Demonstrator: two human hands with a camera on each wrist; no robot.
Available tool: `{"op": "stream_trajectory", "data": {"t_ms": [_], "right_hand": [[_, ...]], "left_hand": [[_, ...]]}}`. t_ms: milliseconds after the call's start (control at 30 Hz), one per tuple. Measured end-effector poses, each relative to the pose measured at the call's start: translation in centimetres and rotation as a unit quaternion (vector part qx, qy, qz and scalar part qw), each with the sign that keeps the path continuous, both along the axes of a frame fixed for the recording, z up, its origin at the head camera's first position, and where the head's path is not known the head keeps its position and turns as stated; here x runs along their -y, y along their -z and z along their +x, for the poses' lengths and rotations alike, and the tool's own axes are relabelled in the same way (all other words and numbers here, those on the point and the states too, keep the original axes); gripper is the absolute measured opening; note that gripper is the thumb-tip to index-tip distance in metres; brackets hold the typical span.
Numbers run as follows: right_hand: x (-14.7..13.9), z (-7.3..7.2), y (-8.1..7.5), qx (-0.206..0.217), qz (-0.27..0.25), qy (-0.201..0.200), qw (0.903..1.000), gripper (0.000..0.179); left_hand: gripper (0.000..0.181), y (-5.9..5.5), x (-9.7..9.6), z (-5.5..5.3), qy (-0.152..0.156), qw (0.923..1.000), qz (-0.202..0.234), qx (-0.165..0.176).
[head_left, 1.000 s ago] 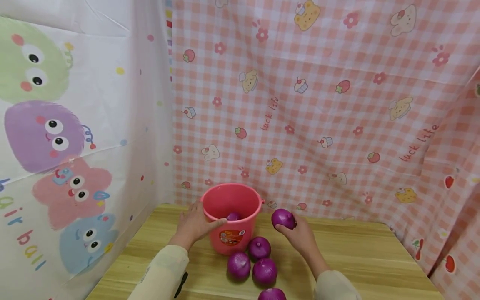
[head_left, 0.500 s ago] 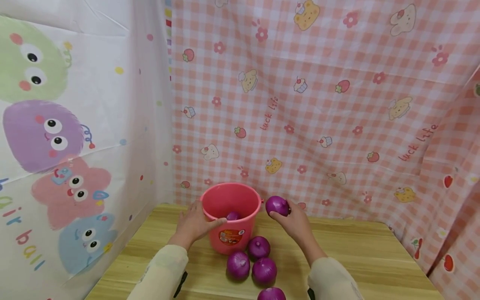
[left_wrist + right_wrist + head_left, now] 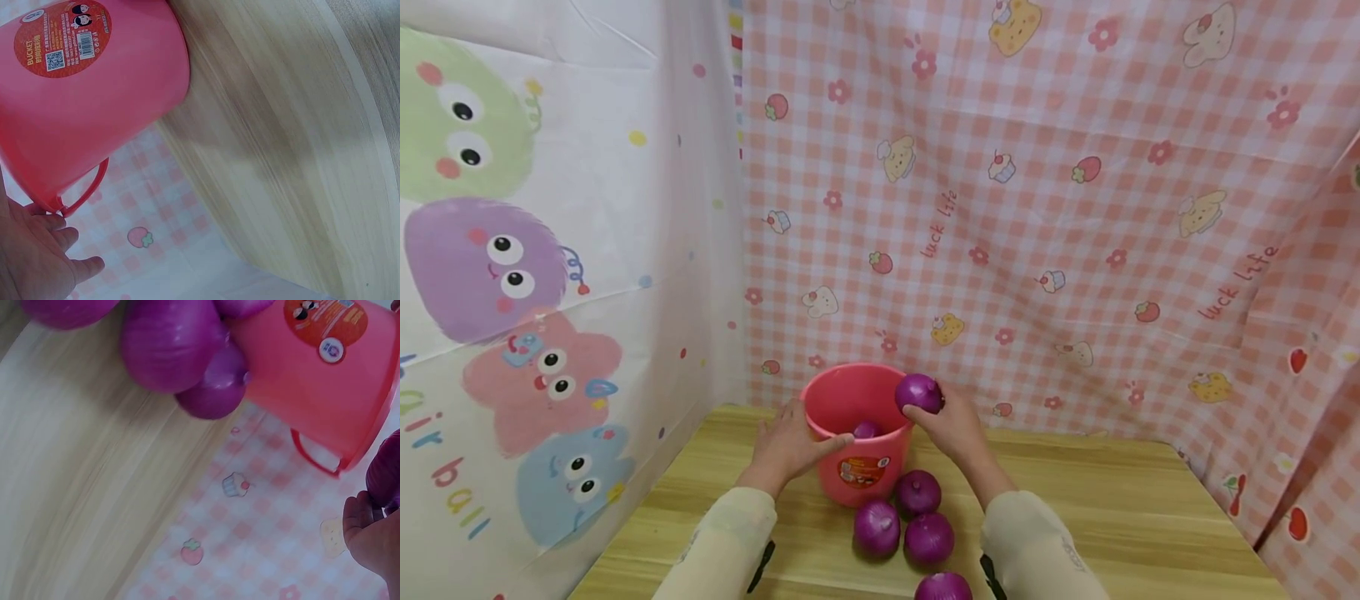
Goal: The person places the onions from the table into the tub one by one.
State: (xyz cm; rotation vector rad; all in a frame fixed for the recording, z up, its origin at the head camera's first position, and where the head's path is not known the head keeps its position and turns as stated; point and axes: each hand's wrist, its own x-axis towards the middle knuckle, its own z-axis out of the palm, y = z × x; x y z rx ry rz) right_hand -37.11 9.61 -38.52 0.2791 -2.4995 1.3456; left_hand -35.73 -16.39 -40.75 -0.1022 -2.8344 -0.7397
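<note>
A pink plastic bucket (image 3: 857, 472) with an orange label stands upright on the table. My left hand (image 3: 788, 450) grips it at the left of the rim, thumb along the front and fingers round the outer side. In the left wrist view, the left fingers (image 3: 65, 237) lie by the handle hinge. My right hand (image 3: 956, 423) holds a purple onion (image 3: 917, 393) at the bucket's right rim, partly over the opening. Another onion (image 3: 866, 430) lies inside, mostly hidden by the front wall.
Beside the bucket's base, three onions sit close together, one nearest the bucket (image 3: 918, 492). A further onion (image 3: 943, 587) is cut off by the bottom edge. Behind the wooden table (image 3: 1097, 500) hangs a pink checked cloth (image 3: 1037, 217); a white printed cloth (image 3: 692, 250) hangs at left.
My right hand has carried the onion left and upward, from beside the bucket to its right rim. The left hand and the onions on the table have stayed put.
</note>
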Motion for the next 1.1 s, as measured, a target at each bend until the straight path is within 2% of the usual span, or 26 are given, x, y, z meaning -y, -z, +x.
{"op": "stream_trajectory", "data": {"t_ms": [167,433,1100], "right_hand": [[1.6,0.0,-0.5,-0.015,0.01,-0.015,0.9997,0.06],[3.1,-0.2,-0.7,-0.012,0.037,-0.023,0.999,0.072],[1.8,-0.4,0.5,-0.032,0.014,-0.032,0.9989,0.061]], "left_hand": [[0.121,0.1,0.1,-0.2,0.003,1.0,-0.002,0.001],[0.122,0.2,0.2,-0.2,0.002,0.9999,-0.012,0.002],[0.119,0.0,0.0,0.0,0.006,1.0,-0.001,0.006]]}}
